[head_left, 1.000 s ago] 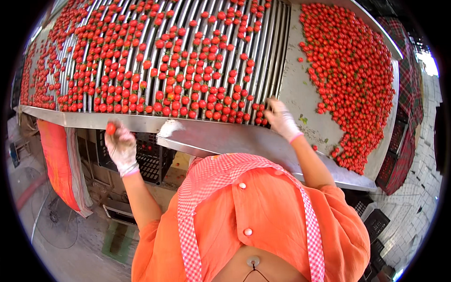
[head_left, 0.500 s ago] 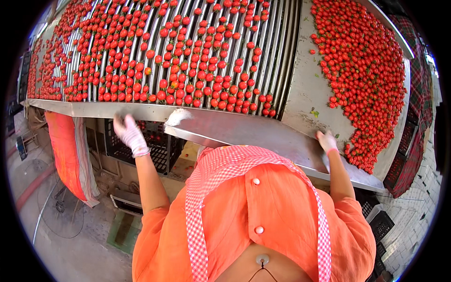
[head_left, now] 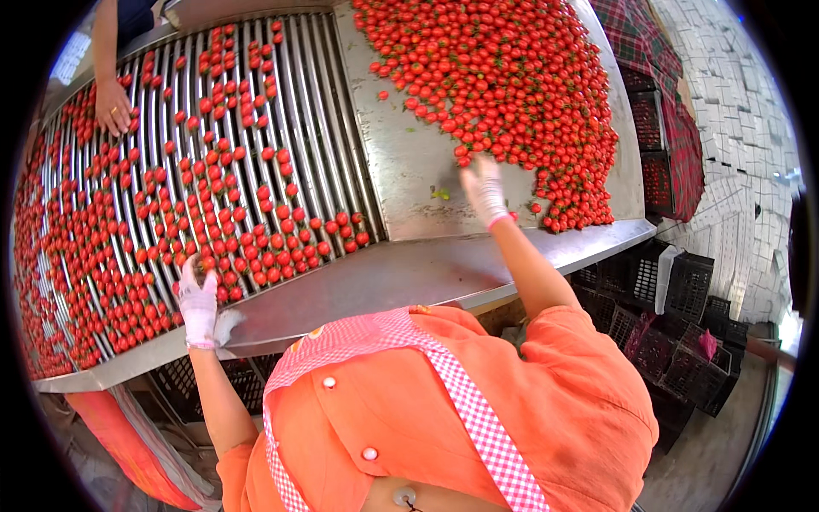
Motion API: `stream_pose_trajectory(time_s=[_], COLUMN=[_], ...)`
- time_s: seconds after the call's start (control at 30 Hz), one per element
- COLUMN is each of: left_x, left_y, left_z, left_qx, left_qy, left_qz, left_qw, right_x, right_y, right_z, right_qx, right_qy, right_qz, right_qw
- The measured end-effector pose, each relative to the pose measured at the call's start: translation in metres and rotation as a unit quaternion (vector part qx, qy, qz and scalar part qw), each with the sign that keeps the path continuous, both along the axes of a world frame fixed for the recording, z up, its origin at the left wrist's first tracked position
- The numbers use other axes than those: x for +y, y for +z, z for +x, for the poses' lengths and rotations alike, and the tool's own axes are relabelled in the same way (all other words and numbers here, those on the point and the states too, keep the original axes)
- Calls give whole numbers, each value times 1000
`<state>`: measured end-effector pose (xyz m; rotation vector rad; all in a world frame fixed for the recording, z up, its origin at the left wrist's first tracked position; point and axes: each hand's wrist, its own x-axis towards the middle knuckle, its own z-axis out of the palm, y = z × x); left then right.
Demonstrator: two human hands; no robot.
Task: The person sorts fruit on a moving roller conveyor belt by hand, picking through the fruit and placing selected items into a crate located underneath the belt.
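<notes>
Red cherry tomatoes [head_left: 247,243] sit in rows on a metal roller conveyor [head_left: 320,111]. A heap of cherry tomatoes [head_left: 512,85] covers much of the smooth metal tray [head_left: 409,188] to the right. My left hand [head_left: 199,305], in a white glove with fingers apart, reaches over the conveyor's near rim among the tomatoes; I see nothing clearly gripped in it. My right hand [head_left: 485,189], gloved too, stretches its fingers to the near left edge of the heap. Its fingertips meet the tomatoes there, with none seen in its grasp.
Another person's bare hand [head_left: 113,107] rests over the rollers at the far left. A metal ledge [head_left: 367,299] runs between me and the conveyor. Black crates [head_left: 691,286] stand at the right, and an orange-red sack [head_left: 128,444] hangs below the left rim.
My view has swung right. My left hand has come from outside the rim onto the tomatoes. My right hand has moved from the tray's near edge to the heap.
</notes>
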<state>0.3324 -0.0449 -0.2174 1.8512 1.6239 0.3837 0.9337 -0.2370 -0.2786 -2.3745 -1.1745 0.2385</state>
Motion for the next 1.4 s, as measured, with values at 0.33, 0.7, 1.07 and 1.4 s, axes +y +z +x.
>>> stream_pose_trajectory(time_s=[0.33, 0.7, 1.07, 1.4], left_x=[-81, -92, -94, -97], left_y=[12, 10, 16, 14], left_z=[26, 64, 74, 84], left_qx=[21, 11, 30, 24], left_qy=[-49, 27, 32, 25], left_qz=[-11, 119, 98, 86], left_qw=[999, 992, 994, 996], right_x=[12, 235, 79, -11], right_y=[-10, -65, -41, -43], right_z=[126, -125, -156, -113], right_qx=[-45, 269, 106, 131], right_qy=[-416, 77, 445, 458], right_qz=[-168, 40, 57, -142], right_qw=[893, 959, 887, 867])
